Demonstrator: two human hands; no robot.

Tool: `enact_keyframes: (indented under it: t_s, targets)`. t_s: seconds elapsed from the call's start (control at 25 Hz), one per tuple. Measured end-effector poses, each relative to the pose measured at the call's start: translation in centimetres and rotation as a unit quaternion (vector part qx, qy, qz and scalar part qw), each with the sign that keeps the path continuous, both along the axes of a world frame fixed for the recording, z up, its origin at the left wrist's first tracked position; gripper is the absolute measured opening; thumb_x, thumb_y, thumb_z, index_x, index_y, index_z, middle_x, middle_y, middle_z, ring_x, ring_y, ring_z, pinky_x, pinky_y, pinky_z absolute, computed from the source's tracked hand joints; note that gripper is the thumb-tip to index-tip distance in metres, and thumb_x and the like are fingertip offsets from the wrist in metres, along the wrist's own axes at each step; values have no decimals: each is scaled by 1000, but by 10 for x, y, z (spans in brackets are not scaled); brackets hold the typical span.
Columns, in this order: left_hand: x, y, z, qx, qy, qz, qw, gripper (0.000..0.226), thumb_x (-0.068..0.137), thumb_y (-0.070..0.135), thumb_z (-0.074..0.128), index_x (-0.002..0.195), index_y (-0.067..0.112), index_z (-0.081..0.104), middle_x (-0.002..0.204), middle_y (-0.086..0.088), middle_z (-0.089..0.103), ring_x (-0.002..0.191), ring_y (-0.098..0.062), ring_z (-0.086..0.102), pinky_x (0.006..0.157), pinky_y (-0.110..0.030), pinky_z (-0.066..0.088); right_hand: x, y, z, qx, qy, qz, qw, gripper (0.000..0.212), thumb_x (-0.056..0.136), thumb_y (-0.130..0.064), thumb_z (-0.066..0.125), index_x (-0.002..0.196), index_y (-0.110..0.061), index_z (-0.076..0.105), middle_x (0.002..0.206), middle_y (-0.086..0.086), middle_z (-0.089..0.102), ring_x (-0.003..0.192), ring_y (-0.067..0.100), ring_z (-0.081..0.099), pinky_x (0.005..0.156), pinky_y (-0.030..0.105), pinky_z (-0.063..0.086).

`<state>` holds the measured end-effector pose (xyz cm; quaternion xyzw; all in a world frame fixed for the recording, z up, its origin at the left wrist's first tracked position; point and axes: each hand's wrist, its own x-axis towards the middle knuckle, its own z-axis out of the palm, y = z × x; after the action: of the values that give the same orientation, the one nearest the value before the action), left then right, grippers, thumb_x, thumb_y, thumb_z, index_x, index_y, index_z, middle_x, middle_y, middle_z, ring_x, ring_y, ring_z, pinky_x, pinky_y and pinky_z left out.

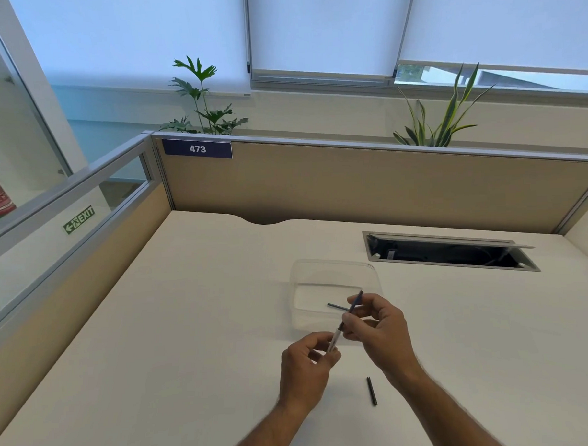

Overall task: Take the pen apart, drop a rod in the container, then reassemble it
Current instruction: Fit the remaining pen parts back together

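My left hand point(307, 362) pinches the clear pen barrel point(334, 339), which tilts up to the right. My right hand point(378, 330) grips a thin dark blue rod point(356, 301) whose lower end meets the barrel's top. Both hands hover just in front of a clear plastic container point(333, 266) on the desk. A short dark rod point(336, 307) lies inside the container. A black pen cap point(371, 390) lies on the desk below my right wrist.
A beige desk point(189, 328) is bounded by partition walls at the back and left. An open cable hatch point(449, 251) sits at the back right. Plants stand behind the partition.
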<state>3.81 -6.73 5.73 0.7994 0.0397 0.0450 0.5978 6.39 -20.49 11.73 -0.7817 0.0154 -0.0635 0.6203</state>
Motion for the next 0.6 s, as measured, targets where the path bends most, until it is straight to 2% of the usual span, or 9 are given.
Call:
enact_keyframes:
  t_s: [0.2, 0.36, 0.6]
  targets:
    - [0, 2, 2, -12, -8, 1, 1000, 25, 81, 19, 78, 94, 39, 69, 88, 17, 73, 78, -15, 66, 65, -16, 54, 0, -1, -3, -4, 20, 9, 1000, 14, 77, -6, 78, 84, -17, 75, 75, 5, 76, 72, 22, 74, 69, 43, 64]
    - [0, 4, 4, -18, -37, -9, 999, 32, 81, 14, 78, 92, 44, 70, 84, 24, 73, 80, -7, 67, 63, -14, 52, -2, -1, -5, -28, 40, 42, 998, 8, 75, -13, 82, 80, -15, 77, 73, 6, 77, 72, 21, 74, 70, 45, 63]
    - [1, 4, 3, -16, -61, -11, 998, 22, 84, 16, 76, 98, 32, 76, 87, 21, 75, 83, -6, 67, 65, -12, 51, -4, 0, -7, -45, 50, 55, 996, 14, 72, -17, 86, 82, -15, 77, 75, 6, 77, 71, 20, 74, 69, 43, 63]
